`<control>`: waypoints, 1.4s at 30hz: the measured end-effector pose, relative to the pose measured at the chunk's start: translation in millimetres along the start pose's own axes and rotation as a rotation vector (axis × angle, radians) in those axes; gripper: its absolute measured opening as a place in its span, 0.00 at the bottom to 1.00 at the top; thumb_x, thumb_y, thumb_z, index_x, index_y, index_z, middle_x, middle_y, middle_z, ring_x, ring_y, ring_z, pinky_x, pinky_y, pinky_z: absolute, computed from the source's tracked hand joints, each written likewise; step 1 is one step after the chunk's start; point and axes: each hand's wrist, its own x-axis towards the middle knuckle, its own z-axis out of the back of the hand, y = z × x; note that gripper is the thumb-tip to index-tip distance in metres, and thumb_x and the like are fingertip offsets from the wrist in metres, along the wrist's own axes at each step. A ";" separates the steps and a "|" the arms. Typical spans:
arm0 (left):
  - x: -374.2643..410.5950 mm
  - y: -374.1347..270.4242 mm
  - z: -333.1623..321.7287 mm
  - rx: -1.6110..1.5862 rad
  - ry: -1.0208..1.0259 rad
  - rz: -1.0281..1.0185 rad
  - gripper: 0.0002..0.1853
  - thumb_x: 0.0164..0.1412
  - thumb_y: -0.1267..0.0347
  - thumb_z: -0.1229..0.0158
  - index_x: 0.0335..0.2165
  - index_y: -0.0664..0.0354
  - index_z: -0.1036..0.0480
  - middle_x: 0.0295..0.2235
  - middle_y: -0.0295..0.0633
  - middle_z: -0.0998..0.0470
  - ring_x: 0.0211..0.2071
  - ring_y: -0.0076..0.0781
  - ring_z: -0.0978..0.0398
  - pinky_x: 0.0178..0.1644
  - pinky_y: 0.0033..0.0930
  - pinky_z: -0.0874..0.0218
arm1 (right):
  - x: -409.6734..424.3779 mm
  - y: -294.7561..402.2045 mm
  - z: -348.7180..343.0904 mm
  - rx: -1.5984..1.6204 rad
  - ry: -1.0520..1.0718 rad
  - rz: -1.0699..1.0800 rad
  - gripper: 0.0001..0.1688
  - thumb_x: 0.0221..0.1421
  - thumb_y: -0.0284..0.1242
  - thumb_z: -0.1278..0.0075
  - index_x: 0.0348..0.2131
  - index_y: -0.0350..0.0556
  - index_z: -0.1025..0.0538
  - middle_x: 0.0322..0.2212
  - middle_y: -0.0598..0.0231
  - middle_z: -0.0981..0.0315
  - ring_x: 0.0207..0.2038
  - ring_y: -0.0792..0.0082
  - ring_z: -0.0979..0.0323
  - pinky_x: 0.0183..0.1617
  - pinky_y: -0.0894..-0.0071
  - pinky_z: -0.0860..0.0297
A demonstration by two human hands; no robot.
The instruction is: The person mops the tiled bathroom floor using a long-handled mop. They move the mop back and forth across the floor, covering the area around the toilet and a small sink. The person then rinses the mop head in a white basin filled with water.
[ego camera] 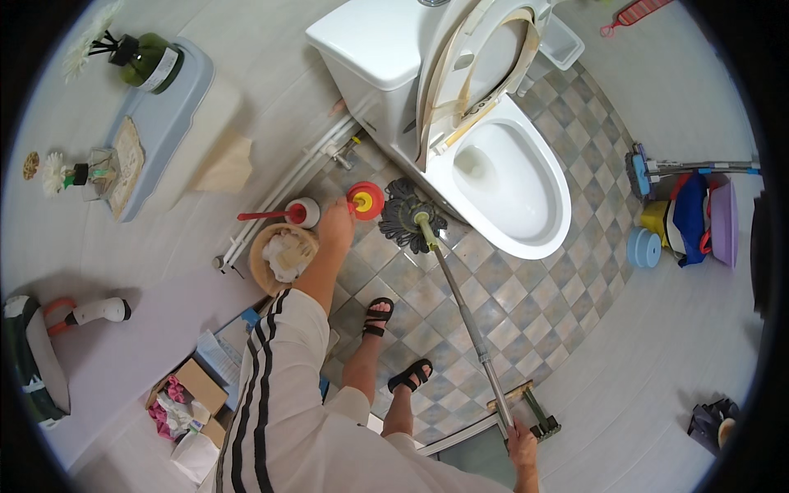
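My left hand (338,225) is closed around the handle of a red and yellow plunger (372,209), whose cup is close to the tiled floor. Most of the handle is hidden by the fingers. In my right hand (523,442) is the metal pole of a mop (468,320). The mop's dark grey strands (404,215) spread on the floor beside the toilet base. Next to my left hand, a toilet brush (265,215) with a red handle stands in a white round holder (311,212). A bin (254,256) holding crumpled white paper is just below it.
The white toilet (558,228) has its lid and seat raised. Pipes (290,179) run along the left wall. At the right wall are a blue stool (644,248), a brush (638,175) and a purple basin (724,225). A squeegee-like tool (539,410) lies near my right hand.
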 end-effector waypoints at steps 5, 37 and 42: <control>47.4 -20.6 -3.2 -0.009 -0.072 -0.023 0.11 0.46 0.70 0.46 0.31 0.61 0.36 0.30 0.48 0.30 0.33 0.47 0.30 0.35 0.41 0.37 | 1.3 -23.7 -26.1 0.036 0.072 -0.003 0.20 0.48 0.36 0.56 0.40 0.46 0.30 0.29 0.48 0.30 0.33 0.48 0.32 0.35 0.60 0.35; 175.7 -17.3 -27.9 -0.311 -0.469 0.135 0.39 0.44 0.64 0.45 0.50 0.73 0.54 0.36 0.63 0.32 0.38 0.52 0.32 0.41 0.40 0.41 | -17.1 55.6 -32.8 -0.076 -0.088 0.291 0.22 0.51 0.44 0.60 0.39 0.47 0.33 0.20 0.45 0.33 0.22 0.43 0.35 0.22 0.49 0.41; 91.9 -2.6 -31.6 -0.513 -0.148 0.219 0.38 0.45 0.70 0.45 0.50 0.77 0.55 0.49 0.62 0.45 0.51 0.52 0.46 0.54 0.38 0.55 | -17.5 100.9 1.5 0.103 0.090 0.113 0.23 0.46 0.32 0.53 0.43 0.44 0.34 0.30 0.46 0.31 0.35 0.48 0.33 0.35 0.60 0.36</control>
